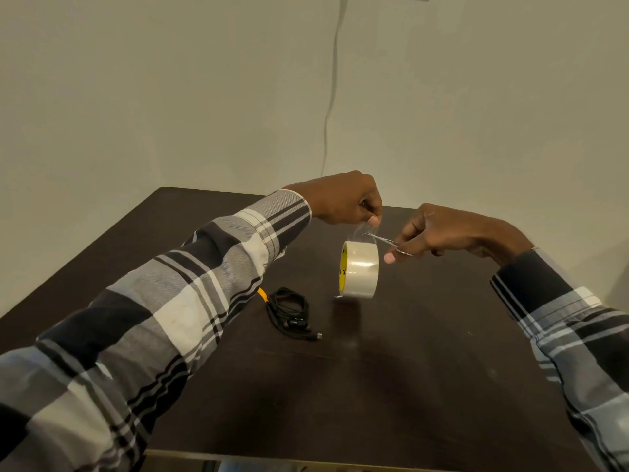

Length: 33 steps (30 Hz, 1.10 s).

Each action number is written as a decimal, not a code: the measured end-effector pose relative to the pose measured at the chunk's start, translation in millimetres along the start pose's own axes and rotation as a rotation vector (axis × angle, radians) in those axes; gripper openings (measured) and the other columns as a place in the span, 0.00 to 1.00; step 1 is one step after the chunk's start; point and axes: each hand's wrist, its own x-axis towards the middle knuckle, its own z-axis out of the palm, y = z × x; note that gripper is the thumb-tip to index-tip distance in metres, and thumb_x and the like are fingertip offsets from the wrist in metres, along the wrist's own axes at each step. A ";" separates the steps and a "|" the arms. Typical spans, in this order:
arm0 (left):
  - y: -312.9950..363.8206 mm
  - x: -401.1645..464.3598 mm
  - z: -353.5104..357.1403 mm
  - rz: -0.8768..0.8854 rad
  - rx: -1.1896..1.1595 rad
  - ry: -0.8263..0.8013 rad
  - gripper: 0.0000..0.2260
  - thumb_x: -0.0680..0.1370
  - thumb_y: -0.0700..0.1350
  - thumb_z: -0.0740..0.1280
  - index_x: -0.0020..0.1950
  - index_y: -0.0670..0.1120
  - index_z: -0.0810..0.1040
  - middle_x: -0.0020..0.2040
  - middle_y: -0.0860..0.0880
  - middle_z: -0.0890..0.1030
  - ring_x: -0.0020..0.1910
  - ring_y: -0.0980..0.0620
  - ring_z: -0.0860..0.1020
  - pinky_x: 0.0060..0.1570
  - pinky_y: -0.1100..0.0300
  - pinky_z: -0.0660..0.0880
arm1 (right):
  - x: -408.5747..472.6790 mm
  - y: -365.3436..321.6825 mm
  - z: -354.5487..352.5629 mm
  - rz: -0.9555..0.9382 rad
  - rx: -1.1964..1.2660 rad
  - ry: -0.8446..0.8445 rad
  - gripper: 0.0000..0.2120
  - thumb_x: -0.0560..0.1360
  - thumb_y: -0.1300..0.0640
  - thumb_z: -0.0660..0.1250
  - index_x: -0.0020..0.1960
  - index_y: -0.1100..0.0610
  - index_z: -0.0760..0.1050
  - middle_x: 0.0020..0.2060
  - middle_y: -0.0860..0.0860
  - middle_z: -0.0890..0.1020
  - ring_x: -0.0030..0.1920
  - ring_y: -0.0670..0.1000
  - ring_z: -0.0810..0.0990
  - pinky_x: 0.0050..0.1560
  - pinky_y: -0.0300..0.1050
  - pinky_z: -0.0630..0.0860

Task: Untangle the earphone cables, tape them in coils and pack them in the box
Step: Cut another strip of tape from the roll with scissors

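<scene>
Plaid sleeves (163, 321) nearest the lens, both arms out over the worktop (391, 386). Left hand (343, 199) pinches the free end of clear tape pulled up off the tape roll (360, 269); fingers (373, 220) closed on the strip. Right hand (439, 233) grips small scissors (384, 240), blades pointing left at the strip just under my left fingers; can't tell how far the blades are parted. Roll stands on edge directly below the left fingers, core axis running left-right. Earphone cable (289, 311) lies coiled on the worktop, below-left of the roll, well clear of both hands; long axis runs near-to-far, plug end toward me. Judgement: cable is light, limp and springy, so pinch across the whole bundle mid-coil. Tape is thin and sticky, so keep it taut. No box in view.
</scene>
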 end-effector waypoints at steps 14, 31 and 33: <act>1.0 0.9 2.2 0.009 -0.016 -0.006 0.08 0.79 0.44 0.68 0.54 0.44 0.85 0.41 0.55 0.80 0.41 0.55 0.78 0.42 0.66 0.70 | -3.7 -0.8 -3.8 -0.002 -0.050 -0.075 0.12 0.68 0.42 0.77 0.39 0.52 0.86 0.30 0.50 0.73 0.32 0.46 0.67 0.34 0.41 0.63; 3.7 -0.7 3.6 0.019 -0.003 0.008 0.08 0.80 0.43 0.68 0.54 0.43 0.84 0.39 0.56 0.77 0.39 0.57 0.76 0.40 0.68 0.67 | -5.0 -1.3 -8.0 -0.073 0.033 -0.023 0.06 0.67 0.53 0.80 0.42 0.54 0.88 0.30 0.57 0.79 0.29 0.46 0.68 0.28 0.37 0.63; 4.5 -0.8 3.1 0.018 -0.012 0.014 0.08 0.79 0.43 0.68 0.54 0.43 0.84 0.38 0.55 0.77 0.39 0.56 0.77 0.40 0.66 0.69 | -5.4 -0.5 -8.7 -0.070 0.038 -0.035 0.07 0.66 0.52 0.80 0.41 0.54 0.88 0.29 0.57 0.79 0.29 0.46 0.69 0.29 0.37 0.64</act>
